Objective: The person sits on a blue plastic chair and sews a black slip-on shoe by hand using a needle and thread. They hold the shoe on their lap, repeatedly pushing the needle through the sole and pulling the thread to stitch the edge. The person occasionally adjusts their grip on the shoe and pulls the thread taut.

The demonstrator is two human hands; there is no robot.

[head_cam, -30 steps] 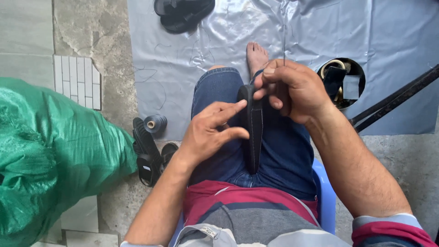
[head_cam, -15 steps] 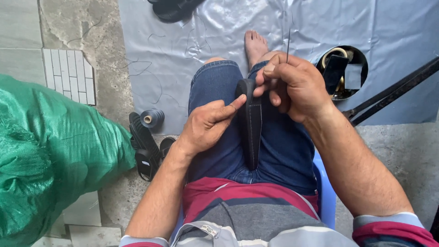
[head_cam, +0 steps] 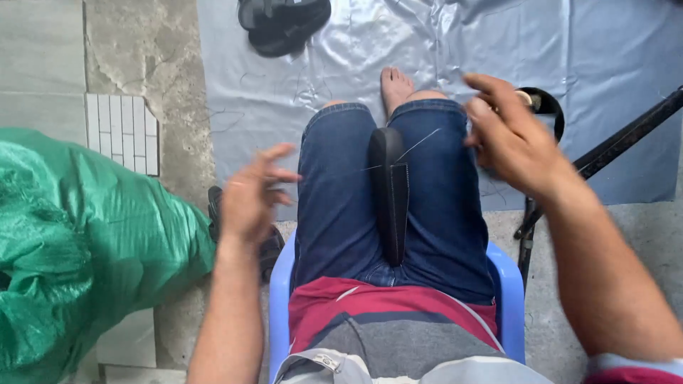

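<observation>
Beside the left hand point(head_cam: 250, 195), green bag point(head_cam: 78, 249), dark sandal point(head_cam: 284, 25) ahead

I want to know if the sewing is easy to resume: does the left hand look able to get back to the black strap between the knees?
Probably yes: the left hand hovers open beside the thigh, with nothing between it and the black strap.

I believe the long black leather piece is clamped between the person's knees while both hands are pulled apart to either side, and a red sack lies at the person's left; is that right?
Not quite: the sack is green, not red, as the head view shows. The rest holds: the long black leather piece sits between the knees, with the left hand and right hand spread apart on either side of it.
</observation>
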